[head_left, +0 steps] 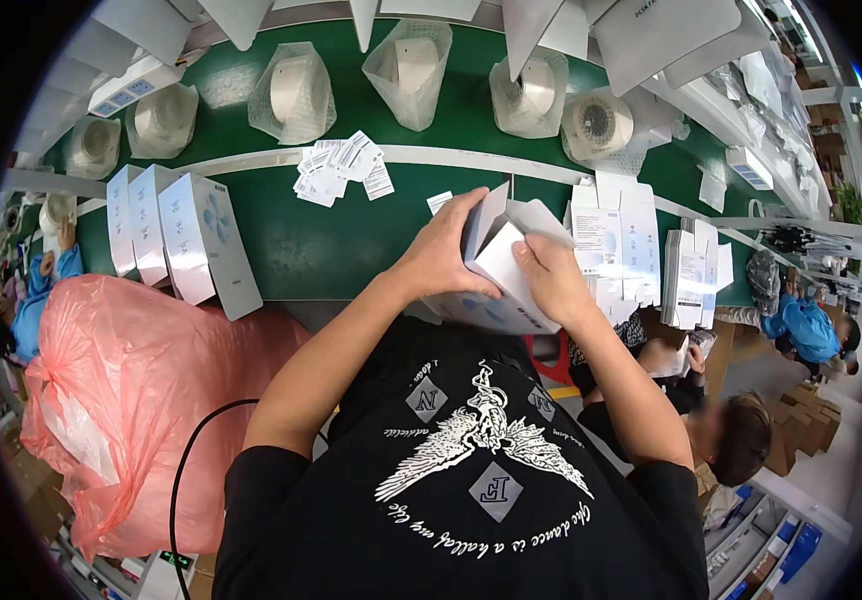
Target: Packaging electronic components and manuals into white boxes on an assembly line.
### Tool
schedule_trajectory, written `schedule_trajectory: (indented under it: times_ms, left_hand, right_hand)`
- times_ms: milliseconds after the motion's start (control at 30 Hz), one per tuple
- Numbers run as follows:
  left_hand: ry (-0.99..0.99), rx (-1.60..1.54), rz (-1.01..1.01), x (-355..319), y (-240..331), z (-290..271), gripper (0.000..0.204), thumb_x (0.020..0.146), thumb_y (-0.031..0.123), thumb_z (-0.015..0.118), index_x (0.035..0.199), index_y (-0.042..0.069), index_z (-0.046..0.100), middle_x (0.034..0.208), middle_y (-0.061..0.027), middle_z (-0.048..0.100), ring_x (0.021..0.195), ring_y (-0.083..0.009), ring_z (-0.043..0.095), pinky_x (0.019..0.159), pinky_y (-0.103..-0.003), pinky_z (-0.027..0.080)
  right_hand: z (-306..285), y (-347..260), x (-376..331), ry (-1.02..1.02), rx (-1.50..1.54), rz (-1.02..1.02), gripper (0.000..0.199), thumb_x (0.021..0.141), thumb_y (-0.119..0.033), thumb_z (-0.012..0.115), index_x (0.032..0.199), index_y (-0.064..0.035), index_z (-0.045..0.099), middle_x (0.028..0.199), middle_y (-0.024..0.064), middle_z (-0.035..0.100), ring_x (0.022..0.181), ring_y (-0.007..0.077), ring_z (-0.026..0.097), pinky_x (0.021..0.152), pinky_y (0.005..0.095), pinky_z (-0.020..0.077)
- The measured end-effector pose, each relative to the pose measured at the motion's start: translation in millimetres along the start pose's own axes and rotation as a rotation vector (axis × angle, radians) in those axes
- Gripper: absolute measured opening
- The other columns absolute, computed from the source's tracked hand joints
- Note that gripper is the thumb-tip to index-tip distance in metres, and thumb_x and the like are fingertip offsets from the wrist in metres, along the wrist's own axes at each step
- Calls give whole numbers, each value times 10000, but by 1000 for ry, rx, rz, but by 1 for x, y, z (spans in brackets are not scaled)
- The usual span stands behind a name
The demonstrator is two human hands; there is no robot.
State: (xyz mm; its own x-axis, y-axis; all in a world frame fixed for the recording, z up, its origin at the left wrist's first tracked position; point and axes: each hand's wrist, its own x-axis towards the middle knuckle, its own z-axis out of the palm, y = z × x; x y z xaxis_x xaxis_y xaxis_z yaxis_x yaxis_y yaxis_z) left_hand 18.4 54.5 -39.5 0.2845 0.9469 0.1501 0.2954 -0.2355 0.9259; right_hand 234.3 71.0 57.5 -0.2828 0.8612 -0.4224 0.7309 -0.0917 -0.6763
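Over the table's near edge I hold a white carton (486, 312) with a pale blue print, tilted, its end flaps standing up. My left hand (443, 250) grips its left side, thumb along the near face and fingers by a raised flap. My right hand (557, 282) is closed on the right side, its thumb against a plain white inner piece (507, 256) in the carton's mouth. How far that piece sits inside is hidden. Beyond my left hand a pile of printed white slips (339, 168) lies on the green table (296, 240).
Finished-looking cartons (183, 235) stand at left above a large pink plastic bag (171, 390). Flat cartons (616, 240) lie at right, with more stacked (689, 275) beside them. Several bubble-wrapped white round units (293, 92) line the back. A person (736, 440) works close at right.
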Motion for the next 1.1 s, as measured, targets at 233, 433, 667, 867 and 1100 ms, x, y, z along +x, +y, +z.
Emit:
schedule_trajectory:
  times_ms: [233, 433, 667, 867, 1100]
  left_hand:
    - [-106, 54, 247, 6, 8, 29, 1489, 549, 454, 1045, 1700, 81, 178, 1734, -238, 236, 1578, -456, 296, 1293, -521, 312]
    - [-123, -54, 79, -19, -10, 25, 1333, 630, 379, 1018, 1686, 107, 251, 1699, -215, 304, 1540, -453, 360, 1272, -518, 350]
    - [-114, -73, -76, -13, -15, 14, 1144, 686, 307, 995, 1635, 151, 375, 1627, -195, 378, 1469, -434, 453, 1222, -482, 410]
    - [-49, -40, 30, -17, -32, 8, 846, 706, 257, 985, 1425, 160, 550, 1610, -179, 391, 1454, -426, 472, 1189, -455, 444]
    - [-16, -95, -17, -15, -41, 9, 854, 698, 273, 1003, 1399, 149, 532, 1597, -203, 412, 1456, -414, 477, 1225, -469, 386]
  right_hand:
    - [68, 94, 24, -110, 123, -40, 381, 1119, -310, 526, 1113, -4, 752, 1018, 249, 762, 951, 349, 736, 889, 458, 549]
    - [59, 89, 31, -230, 733, 235, 358, 1097, -314, 561, 1159, -12, 743, 1106, 243, 745, 994, 433, 702, 903, 433, 546]
    - [6, 87, 13, 409, 13, -217, 350, 1079, -282, 646, 1339, -50, 691, 1180, 82, 758, 1098, 301, 713, 1032, 445, 536]
    - [51, 146, 31, 121, 1554, 167, 504, 1026, -218, 723, 1491, -86, 578, 1299, 75, 730, 1137, 299, 715, 1053, 427, 550]
    - [49, 137, 62, -132, 977, 153, 541, 934, -165, 809, 1430, -31, 641, 1382, 181, 698, 1198, 252, 702, 1029, 384, 564]
